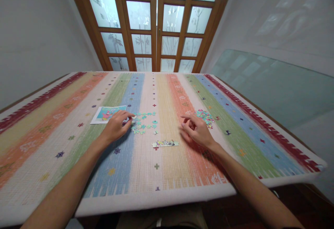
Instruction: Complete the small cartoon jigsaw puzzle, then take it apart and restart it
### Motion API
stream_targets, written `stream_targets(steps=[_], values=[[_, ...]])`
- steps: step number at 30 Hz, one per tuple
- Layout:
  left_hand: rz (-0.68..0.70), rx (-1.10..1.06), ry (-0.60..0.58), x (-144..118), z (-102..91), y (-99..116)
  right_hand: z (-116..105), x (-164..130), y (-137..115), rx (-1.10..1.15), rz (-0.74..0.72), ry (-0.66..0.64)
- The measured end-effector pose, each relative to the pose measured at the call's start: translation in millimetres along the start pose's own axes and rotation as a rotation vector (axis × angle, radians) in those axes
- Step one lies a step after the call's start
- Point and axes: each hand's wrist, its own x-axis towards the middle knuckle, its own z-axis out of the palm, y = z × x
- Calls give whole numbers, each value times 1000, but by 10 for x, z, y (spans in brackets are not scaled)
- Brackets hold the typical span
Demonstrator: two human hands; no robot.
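Head view: on a striped tabletop (pixel 65 117), the left hand (pixel 116 126) lies palm down, fingertips touching loose teal pieces (pixel 144 123) just right of it; whether its grip pinches one cannot be told. The right hand (pixel 197 129) hovers loosely open, holding nothing, between a joined strip (pixel 165 143) and a mixed pile (pixel 205 116). A picture card (pixel 108 113) lies beside the left hand.

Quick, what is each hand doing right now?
Left hand: curled over the scattered turquoise jigsaw pieces; a held piece cannot be told.
Right hand: open, empty, beside the multicoloured jigsaw-piece pile.
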Motion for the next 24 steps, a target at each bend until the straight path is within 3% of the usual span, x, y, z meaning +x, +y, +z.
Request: stream_targets(steps=[15,24], values=[[-85,176,45,-41,41,-176,43,-12,8,34,15,44],[-92,122,-67,-56,47,-201,65,-26,19,55,68,29]])
